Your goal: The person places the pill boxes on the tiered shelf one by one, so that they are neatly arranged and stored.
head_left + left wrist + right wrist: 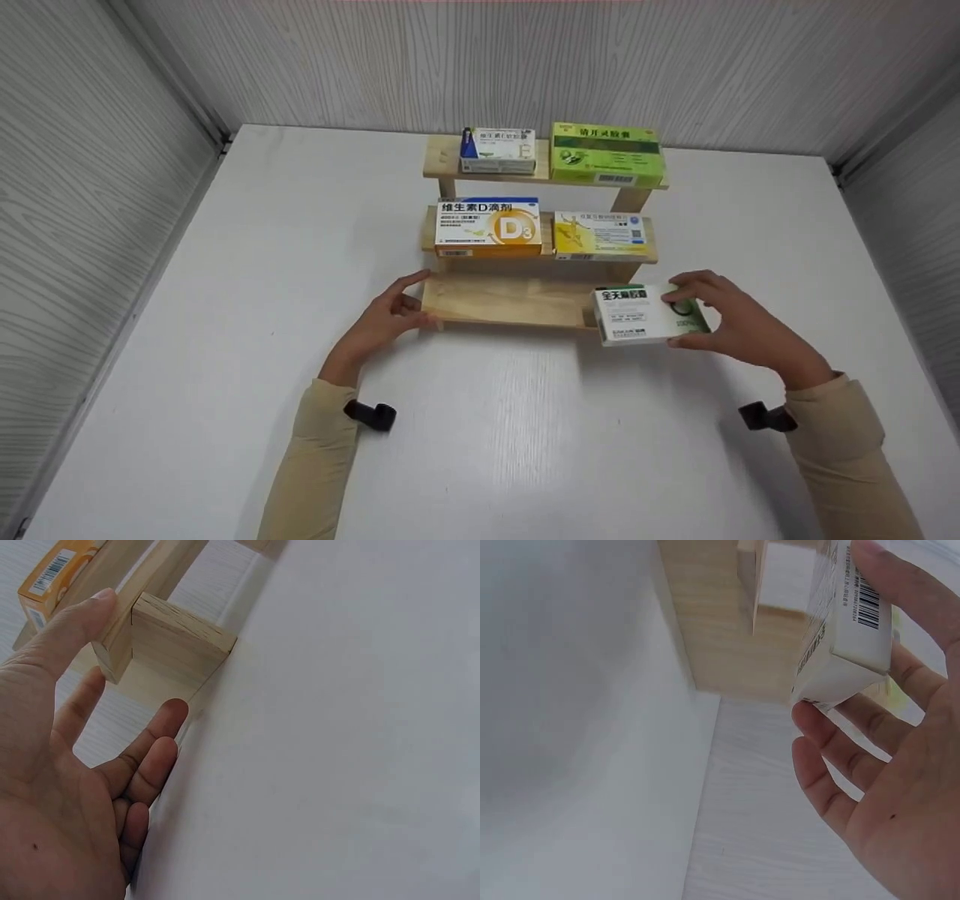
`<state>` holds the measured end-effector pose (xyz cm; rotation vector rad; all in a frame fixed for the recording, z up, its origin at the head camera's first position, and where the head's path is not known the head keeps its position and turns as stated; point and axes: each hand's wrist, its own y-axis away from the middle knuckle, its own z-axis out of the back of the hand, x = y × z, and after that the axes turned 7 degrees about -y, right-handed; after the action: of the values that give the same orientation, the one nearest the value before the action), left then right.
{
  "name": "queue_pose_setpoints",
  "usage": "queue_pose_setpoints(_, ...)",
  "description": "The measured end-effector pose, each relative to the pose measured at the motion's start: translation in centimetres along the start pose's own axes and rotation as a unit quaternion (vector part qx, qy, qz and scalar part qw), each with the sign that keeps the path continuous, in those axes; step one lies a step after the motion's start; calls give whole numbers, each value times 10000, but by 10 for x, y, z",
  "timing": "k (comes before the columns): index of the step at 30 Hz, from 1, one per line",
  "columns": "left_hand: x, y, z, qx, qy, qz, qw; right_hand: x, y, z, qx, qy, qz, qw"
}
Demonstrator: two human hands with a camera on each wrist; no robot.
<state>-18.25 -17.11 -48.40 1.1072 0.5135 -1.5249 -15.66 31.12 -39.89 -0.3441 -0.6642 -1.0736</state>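
My right hand [742, 324] grips a white and green medicine box [634, 316] between thumb and fingers. This box overlaps the right end of the bottom tier of a three-tier wooden rack [510, 301] in the head view. In the right wrist view, the barcode side of the white box [861, 622] shows beside the thumb. My left hand [384, 319] holds the left end of that bottom tier, thumb at the front corner and index finger at the rear one. The left wrist view shows the thumb on the wooden board [110, 652], the other fingers loosely bent beneath.
An orange and white vitamin D box [480, 221] and a yellow and white box [600, 236] stand on the middle tier. Above them are a small white and blue box [499, 152] and a green box [607, 156]. Wood-grain panels [480, 64] border the white table [525, 435].
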Motion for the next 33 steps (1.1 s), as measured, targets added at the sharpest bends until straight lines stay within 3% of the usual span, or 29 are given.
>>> queue_pose_setpoints(7, 0, 0, -1, -49, 99, 71, 9999, 33, -17, -30, 251, 10, -8, 9997)
queue_pose_setpoints(15, 0, -1, -2, -103, 41, 53, 9999, 64, -39, -58, -31, 491, 857, 9951)
queue_pose_setpoints(21, 1, -1, -2, -102, -33, 50, 9999, 76, -57, -74, -355, 662, 1184, 9901)
queue_pose_setpoints(33, 1, -1, -2, -90, 204, -29, 9997, 89, -85, -103, -728, 673, 1118, 9888)
